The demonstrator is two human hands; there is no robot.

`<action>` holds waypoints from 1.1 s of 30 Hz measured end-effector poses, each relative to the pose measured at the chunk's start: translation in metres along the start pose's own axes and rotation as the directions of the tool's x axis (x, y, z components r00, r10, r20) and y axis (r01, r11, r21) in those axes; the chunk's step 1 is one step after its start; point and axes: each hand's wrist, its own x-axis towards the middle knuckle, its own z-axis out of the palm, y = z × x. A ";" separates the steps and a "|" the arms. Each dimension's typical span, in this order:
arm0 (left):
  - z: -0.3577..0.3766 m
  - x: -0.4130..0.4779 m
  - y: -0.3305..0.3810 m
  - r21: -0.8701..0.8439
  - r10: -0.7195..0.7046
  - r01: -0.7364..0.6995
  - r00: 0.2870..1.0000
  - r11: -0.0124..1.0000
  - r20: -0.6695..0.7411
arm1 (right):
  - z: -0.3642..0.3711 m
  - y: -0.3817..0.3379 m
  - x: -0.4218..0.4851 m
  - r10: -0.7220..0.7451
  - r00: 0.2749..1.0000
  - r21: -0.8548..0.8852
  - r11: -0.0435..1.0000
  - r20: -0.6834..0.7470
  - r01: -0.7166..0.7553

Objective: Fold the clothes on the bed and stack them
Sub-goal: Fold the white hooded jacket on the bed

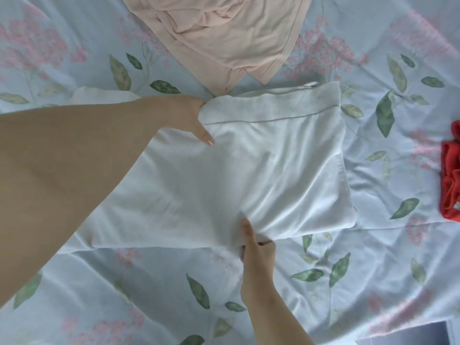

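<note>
A white garment (pixel 273 170) with a ribbed waistband along its far edge lies partly folded in the middle of the bed. My left hand (pixel 189 118) grips its far left corner by the waistband, thumb on top and fingers tucked under the cloth. My right hand (pixel 256 247) pinches the near edge of the garment, thumb on top, fingers beneath. A crumpled peach garment (pixel 219 33) lies unfolded at the far side. A red garment (pixel 450 178) sits at the right edge of view.
The bed is covered by a pale blue sheet (pixel 373 257) printed with pink flowers and green leaves. Its edge shows at the lower right corner, with a grey floor (pixel 428 332) beyond.
</note>
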 end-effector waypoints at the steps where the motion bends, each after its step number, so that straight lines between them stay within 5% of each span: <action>1: -0.001 -0.001 0.000 -0.029 -0.005 0.005 1.000 1.000 0.009 | 0.002 0.000 0.001 0.020 0.997 0.021 1.000 0.080 -0.021; 9: 0.000 -0.020 -0.002 -0.146 -0.056 0.058 0.998 0.988 0.019 | 0.003 0.004 -0.007 0.020 0.929 0.227 0.967 0.368 -0.111; 16: 0.007 -0.063 0.003 -0.443 -0.010 0.004 1.000 0.896 -0.010 | -0.017 -0.006 -0.022 -0.060 0.939 0.351 0.934 0.340 -0.068; 20: 0.007 -0.112 0.011 -0.670 0.076 -0.096 0.995 0.736 -0.059 | -0.053 -0.032 -0.035 -0.218 0.915 0.414 0.908 0.339 0.063; 25: 0.021 -0.164 0.031 -0.881 0.063 -0.264 0.963 0.392 -0.260 | -0.087 -0.092 -0.057 -0.345 0.853 0.489 0.864 0.392 0.125; 28: 0.025 -0.191 0.048 -0.899 0.002 -0.372 0.924 0.232 -0.382 | -0.097 -0.132 -0.072 -0.460 0.765 0.410 0.868 0.450 0.280; 33: 0.014 -0.233 0.073 -0.793 0.041 -0.598 0.800 0.117 -0.598 | -0.114 -0.205 -0.100 -0.591 0.656 0.303 0.806 0.469 0.508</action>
